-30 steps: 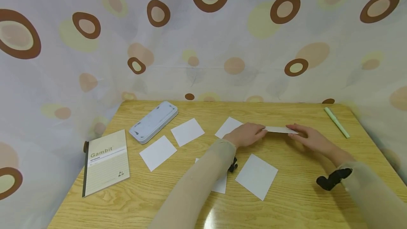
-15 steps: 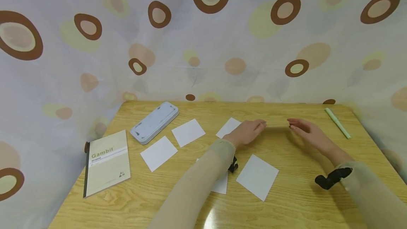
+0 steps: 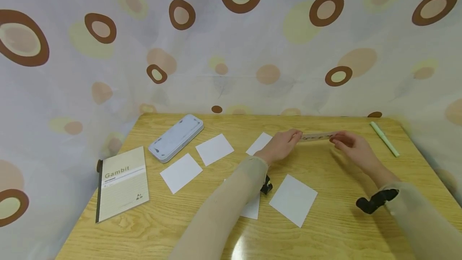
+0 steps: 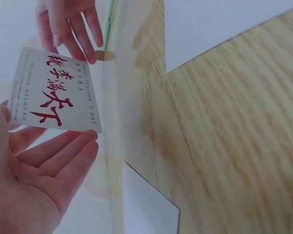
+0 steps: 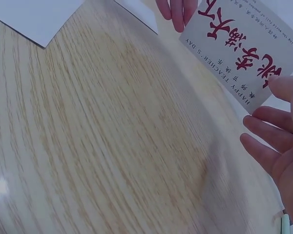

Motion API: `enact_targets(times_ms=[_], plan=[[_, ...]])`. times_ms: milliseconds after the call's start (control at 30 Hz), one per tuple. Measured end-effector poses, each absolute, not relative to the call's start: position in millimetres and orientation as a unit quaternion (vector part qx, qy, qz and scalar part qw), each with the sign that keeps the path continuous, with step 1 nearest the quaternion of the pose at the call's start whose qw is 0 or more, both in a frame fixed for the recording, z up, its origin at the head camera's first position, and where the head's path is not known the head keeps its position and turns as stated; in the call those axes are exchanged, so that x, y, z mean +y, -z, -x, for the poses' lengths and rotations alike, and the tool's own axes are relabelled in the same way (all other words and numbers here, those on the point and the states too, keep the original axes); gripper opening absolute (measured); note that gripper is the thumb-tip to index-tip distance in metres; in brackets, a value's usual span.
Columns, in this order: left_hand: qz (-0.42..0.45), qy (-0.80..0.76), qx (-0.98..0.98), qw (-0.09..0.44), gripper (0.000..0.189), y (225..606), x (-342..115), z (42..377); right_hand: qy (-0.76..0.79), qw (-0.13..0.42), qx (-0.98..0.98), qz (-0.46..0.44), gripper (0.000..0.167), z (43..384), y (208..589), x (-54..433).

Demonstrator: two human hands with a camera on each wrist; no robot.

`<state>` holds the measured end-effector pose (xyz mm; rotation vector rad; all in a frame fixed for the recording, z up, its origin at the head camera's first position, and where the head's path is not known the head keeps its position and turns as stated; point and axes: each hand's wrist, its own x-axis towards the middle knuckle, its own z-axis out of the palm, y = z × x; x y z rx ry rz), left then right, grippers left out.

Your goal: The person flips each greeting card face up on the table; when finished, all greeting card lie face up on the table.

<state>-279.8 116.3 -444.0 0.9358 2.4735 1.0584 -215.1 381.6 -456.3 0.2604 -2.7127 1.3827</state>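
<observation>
Above the back right part of the table, both hands hold a Teacher's Day greeting card [image 3: 316,137] by its opposite ends. My left hand [image 3: 282,144] pinches the left end, and my right hand [image 3: 355,151] the right end. From the head camera the card looks thin, tilted so that lettering shows faintly. In the left wrist view, the printed face of the card [image 4: 56,92] carries large red characters and the words "HAPPY TEACHER'S DAY". The right wrist view shows the same face of the card [image 5: 244,48], with the right thumb on it.
Blank white cards [image 3: 293,200] lie scattered on the wooden table [image 3: 335,228], one partly under the left forearm. At the left are a Gambit notebook [image 3: 122,183] and a pale blue pencil case [image 3: 176,137]. A light green pen [image 3: 384,139] lies far right.
The card has turned between the hands: first a plain white face showed, then only its edge, and now the printed side. Both hands have stayed nearly in place.
</observation>
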Motion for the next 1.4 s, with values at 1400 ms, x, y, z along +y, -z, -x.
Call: enact_targets(times_ms=[1400], plan=[[-0.283, -0.4, 0.867, 0.091, 0.021, 446.8, 111.2, 281.3, -0.736, 0.004, -0.673, -0.071, 0.041, 220.2, 451.5, 374.1]])
